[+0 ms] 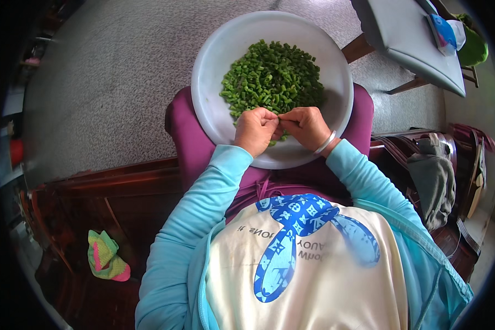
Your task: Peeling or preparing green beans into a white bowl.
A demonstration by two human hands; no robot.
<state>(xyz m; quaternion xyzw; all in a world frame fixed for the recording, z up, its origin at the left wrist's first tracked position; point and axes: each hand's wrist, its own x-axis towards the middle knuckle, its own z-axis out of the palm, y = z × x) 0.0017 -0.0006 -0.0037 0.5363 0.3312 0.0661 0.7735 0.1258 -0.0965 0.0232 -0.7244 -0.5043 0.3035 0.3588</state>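
A large white plastic basin [214,53] rests on my lap, between and over my knees. Many short pieces of green vegetable stem, which look like cut green beans [272,76], are heaped in it. Over the near part of the basin, my left hand [256,128] and my right hand [307,126] meet at the fingertips. They pinch something small that the fingers mostly hide; it looks like a green piece. A white bangle [326,142] circles my right wrist.
A grey padded chair [416,45] with a blue packet [442,35] stands at the upper right. I sit on a dark wooden bench [119,181]. A green and pink knitted item [105,258] lies at the left, and a grey cloth [433,181] hangs at the right.
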